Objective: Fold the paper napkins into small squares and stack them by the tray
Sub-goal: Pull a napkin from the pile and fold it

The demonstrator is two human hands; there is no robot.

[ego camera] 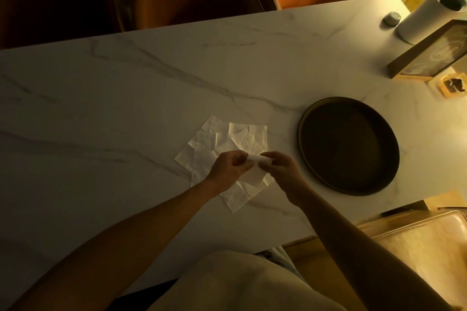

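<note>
**Head view: napkin mid-fold, loose pile underneath**

Both hands held one napkin (255,159) just above the table (126,98), left hand (228,166) and right hand (280,166) each pinching an end with curled fingers. Unfolded napkins (214,141) lay scattered beneath, left of the round tray (348,145). Thin paper could crease crooked, or tear if pulled taut.

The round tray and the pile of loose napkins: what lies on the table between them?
Nothing: in the head view, only bare marble table shows between the tray and the pile of napkins. Both hands hold one napkin nearer the person.
</note>
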